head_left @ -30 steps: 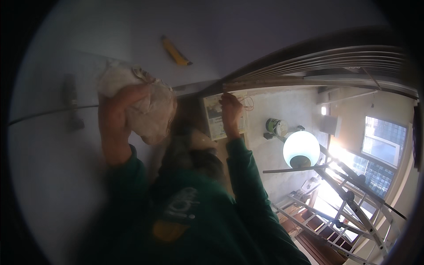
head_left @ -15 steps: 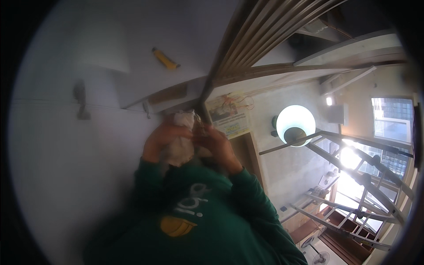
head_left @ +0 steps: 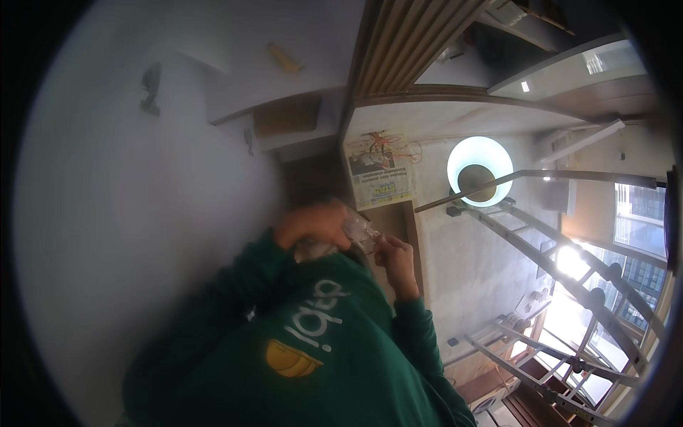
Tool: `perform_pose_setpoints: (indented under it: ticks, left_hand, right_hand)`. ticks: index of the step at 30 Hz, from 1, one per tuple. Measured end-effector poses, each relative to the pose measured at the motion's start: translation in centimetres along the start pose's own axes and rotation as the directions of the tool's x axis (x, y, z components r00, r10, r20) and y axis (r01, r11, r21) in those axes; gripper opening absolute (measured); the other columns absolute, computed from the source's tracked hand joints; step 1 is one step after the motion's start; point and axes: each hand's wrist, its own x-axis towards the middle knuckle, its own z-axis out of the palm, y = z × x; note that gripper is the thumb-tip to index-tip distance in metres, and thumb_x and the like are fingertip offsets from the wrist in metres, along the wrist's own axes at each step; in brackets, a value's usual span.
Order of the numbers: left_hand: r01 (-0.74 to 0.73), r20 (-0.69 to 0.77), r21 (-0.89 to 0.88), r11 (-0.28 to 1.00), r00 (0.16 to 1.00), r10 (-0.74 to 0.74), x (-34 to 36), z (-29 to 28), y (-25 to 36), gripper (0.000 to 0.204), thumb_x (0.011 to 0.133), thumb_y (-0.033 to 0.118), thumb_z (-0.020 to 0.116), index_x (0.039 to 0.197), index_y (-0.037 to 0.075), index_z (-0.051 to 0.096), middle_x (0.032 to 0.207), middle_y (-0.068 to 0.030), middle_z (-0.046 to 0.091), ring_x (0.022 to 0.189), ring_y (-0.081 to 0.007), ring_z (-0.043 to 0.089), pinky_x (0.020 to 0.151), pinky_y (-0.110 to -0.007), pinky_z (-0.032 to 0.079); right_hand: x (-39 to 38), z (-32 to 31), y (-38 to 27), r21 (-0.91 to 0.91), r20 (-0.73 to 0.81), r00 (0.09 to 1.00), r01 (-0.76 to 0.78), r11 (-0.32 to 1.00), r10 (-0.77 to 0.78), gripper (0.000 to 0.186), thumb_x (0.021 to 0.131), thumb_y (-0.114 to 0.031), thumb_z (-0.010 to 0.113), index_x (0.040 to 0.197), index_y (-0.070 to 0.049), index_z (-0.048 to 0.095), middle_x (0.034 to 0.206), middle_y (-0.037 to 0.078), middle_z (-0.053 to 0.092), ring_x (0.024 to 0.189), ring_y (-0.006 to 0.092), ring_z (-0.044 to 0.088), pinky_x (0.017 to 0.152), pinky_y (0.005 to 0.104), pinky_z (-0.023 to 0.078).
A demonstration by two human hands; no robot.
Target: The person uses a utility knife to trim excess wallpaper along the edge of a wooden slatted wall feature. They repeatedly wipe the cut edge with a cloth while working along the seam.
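My left hand (head_left: 316, 223) is closed round a crumpled bag of clear plastic (head_left: 360, 230) close to my chest. Part of a pale, whitish bundle shows beneath that hand, blurred, and I cannot tell what it is. On the other side, my right hand (head_left: 397, 262) pinches the bag's right edge between thumb and fingers. The plastic is stretched between the two hands. Beyond them, a yellow utility knife (head_left: 284, 58) lies on a white surface, out of reach of either hand's fingers.
Newspaper sheet (head_left: 382, 174) and loose orange wires hang on the wall ahead. A round glowing lamp (head_left: 478, 153) is to the right, beside an aluminium stepladder (head_left: 530, 245). Brown slatted panel (head_left: 413, 43) rises at the top. A blurred grey fitting (head_left: 150, 89) is on the left.
Both hands have shifted right. My right hand has drawn away from the left and now pulls at the plastic's edge. The view has turned slightly.
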Motion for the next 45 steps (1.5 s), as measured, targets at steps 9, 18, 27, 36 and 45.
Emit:
perform_pose_setpoints:
  ticks: [9,18,27,36,45]
  left_hand:
    - [-0.209,-0.424,-0.677,0.706,0.894,-0.141,-1.0,-3.3,-2.8,0.035,0.073,0.029,0.082,0.094,0.003,0.07,0.086,-0.0077,0.066,0.078,-0.0219,0.065,0.075,-0.033,0.052]
    - [-0.462,-0.56,-0.828,0.316,0.674,-0.482,8.8,-0.1,-16.4,0.023,0.084,0.021,0.066,0.096,0.001,0.069,0.094,-0.0053,0.067,0.085,-0.0154,0.064,0.076,-0.031,0.05]
    - [-0.367,-0.794,-0.538,0.759,0.524,-0.309,21.5,-6.4,-19.5,0.035,0.094,0.027,0.068,0.118,0.002,0.066,0.089,-0.0143,0.069,0.08,-0.0229,0.068,0.064,-0.04,0.052]
    - [-0.11,-0.951,-0.116,0.987,0.3,-0.078,37.1,-8.8,-25.0,0.026,0.088,0.021,0.064,0.107,0.003,0.068,0.093,-0.0224,0.069,0.084,-0.0407,0.067,0.071,-0.047,0.054]
    - [-0.361,-0.979,-0.193,0.912,0.13,-0.156,30.2,-11.2,-17.3,0.021,0.088,0.021,0.063,0.1,0.005,0.071,0.086,-0.022,0.068,0.079,-0.0413,0.067,0.069,-0.045,0.053]
  right_hand:
    - [0.1,-17.5,12.8,-0.325,-0.501,0.866,-0.172,0.93,-0.015,0.023,0.087,-0.017,0.064,0.08,0.004,0.072,0.067,0.008,0.064,0.055,0.0156,0.058,0.049,0.03,0.044]
    - [-7.0,-20.7,24.9,-0.687,-0.53,0.847,-0.456,0.566,0.04,0.043,0.094,-0.033,0.062,0.079,0.005,0.074,0.064,0.014,0.067,0.055,0.0241,0.066,0.053,0.0399,0.051]
    - [-9.9,-15.4,21.0,-0.356,-0.655,0.684,-0.655,0.667,0.322,0.025,0.091,-0.021,0.07,0.096,0.003,0.076,0.061,0.01,0.063,0.052,0.0206,0.063,0.047,0.0354,0.05]
    - [-14.0,-15.9,26.7,-0.37,-0.59,0.732,-0.621,0.691,0.342,0.029,0.09,-0.026,0.072,0.098,0.001,0.077,0.066,0.011,0.066,0.059,0.0186,0.064,0.056,0.0345,0.051]
    - [-14.7,-16.5,30.0,-0.35,-0.655,0.6,-0.78,0.519,0.459,0.03,0.087,-0.026,0.073,0.098,0.001,0.079,0.073,0.014,0.071,0.066,0.0182,0.067,0.064,0.0339,0.055]
